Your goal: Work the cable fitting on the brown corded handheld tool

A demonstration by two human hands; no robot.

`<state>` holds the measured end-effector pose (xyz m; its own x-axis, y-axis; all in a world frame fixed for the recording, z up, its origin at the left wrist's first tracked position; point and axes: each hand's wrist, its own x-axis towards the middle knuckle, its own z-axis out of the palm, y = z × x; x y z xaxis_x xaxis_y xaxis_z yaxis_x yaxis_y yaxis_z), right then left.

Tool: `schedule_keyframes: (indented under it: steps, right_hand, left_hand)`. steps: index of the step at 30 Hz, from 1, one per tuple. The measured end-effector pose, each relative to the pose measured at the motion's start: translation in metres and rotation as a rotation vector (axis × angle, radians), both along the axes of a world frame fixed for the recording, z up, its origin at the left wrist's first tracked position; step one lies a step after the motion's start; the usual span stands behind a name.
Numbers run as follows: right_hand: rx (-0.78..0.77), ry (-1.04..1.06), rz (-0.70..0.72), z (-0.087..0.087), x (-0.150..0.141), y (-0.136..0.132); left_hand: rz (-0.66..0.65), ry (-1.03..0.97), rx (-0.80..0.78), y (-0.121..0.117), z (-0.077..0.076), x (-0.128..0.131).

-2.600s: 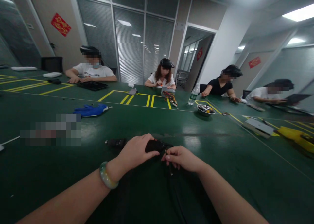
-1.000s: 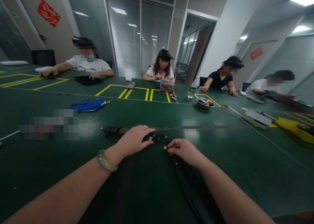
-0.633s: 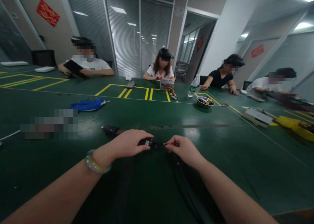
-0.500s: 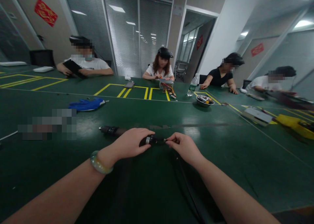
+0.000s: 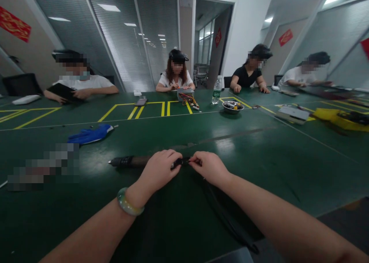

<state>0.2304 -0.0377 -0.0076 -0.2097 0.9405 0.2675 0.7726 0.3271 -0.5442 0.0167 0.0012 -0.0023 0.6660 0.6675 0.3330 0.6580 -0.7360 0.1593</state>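
Observation:
A dark electric screwdriver (image 5: 121,161) lies crosswise on the green table, its metal tip pointing left. My left hand (image 5: 162,166), with a jade-like bangle on its wrist, is wrapped over the tool's rear half. Close by, my right hand (image 5: 208,166) pinches at the small dark tail end (image 5: 186,160) of the screwdriver. What sits between those fingertips is too small to make out. Below my right hand, a black cable (image 5: 220,207) runs down towards the table's front edge; whether it joins the tool is hidden.
A blue glove (image 5: 90,134) lies at the left, near a blurred-out patch. Farther back are a metal bowl (image 5: 232,107) of small parts, a water bottle (image 5: 216,91) and a grey box (image 5: 184,94) with coloured wires. Several people sit across the table, and a yellow item (image 5: 337,118) lies far right.
The view has turned to the right, so the background shifts left. My hands stay at the screwdriver's tail end, slightly closer together.

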Motion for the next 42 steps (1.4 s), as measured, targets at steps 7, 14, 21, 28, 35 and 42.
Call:
schedule_keyframes:
  steps: [7, 14, 21, 28, 35, 42]
  right_hand:
    - [-0.013, 0.035, 0.014, -0.004, -0.002, 0.001]
    - [-0.028, 0.102, -0.015, -0.003, 0.004, 0.001]
    - [-0.049, 0.124, 0.031, -0.003, 0.007, -0.002]
    - [-0.064, 0.058, 0.037, -0.004, 0.005, -0.001]
    - [-0.076, 0.008, 0.014, -0.006, 0.002, 0.000]
    - [-0.111, 0.021, -0.001, -0.009, -0.001, 0.000]
  left_hand:
    - [-0.053, -0.006, -0.004, 0.003, -0.001, -0.001]
    - [-0.114, 0.009, -0.024, 0.005, 0.001, -0.006]
    - [-0.079, 0.033, -0.083, -0.010, 0.007, -0.006]
    - [0.002, 0.036, -0.044, -0.015, 0.004, 0.004]
    - [-0.017, 0.001, -0.049, -0.013, 0.001, 0.005]
    - [-0.019, -0.031, -0.028, -0.012, -0.001, 0.004]
